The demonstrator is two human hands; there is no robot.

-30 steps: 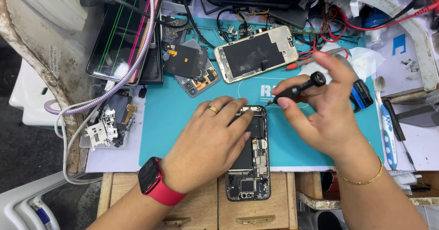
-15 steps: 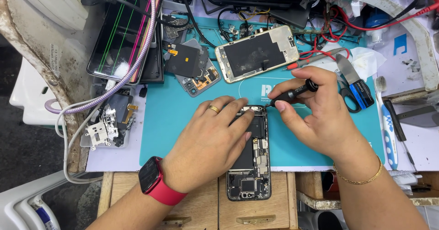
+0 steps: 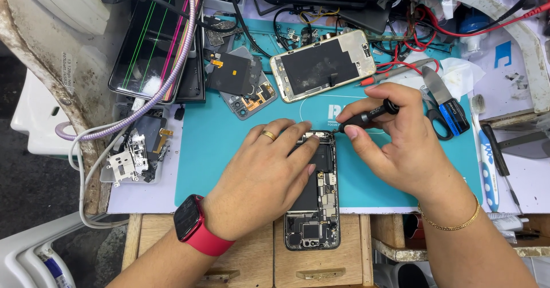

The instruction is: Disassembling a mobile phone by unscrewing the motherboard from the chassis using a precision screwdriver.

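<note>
An opened smartphone (image 3: pixel 316 208) lies face down on the teal work mat (image 3: pixel 229 145), its circuit boards and battery exposed. My left hand (image 3: pixel 263 173), with a gold ring and a red smartwatch on the wrist, presses flat on the phone's upper left part. My right hand (image 3: pixel 401 145) grips a thin black screwdriver (image 3: pixel 366 116), whose tip points at the phone's top right corner. A gold bracelet circles the right wrist.
A detached gold-framed phone screen (image 3: pixel 323 64) lies at the mat's far side beside a dismantled back cover (image 3: pixel 243 82). A cracked display (image 3: pixel 154 42) with coloured lines leans at left. Scissors (image 3: pixel 438 102), a toothbrush (image 3: pixel 487 150) and red wires (image 3: pixel 418 42) sit at right. Loose parts (image 3: pixel 134 156) lie left.
My right hand has shifted left and down, bringing the screwdriver tip closer to the phone's top edge. My left hand stays on the phone.
</note>
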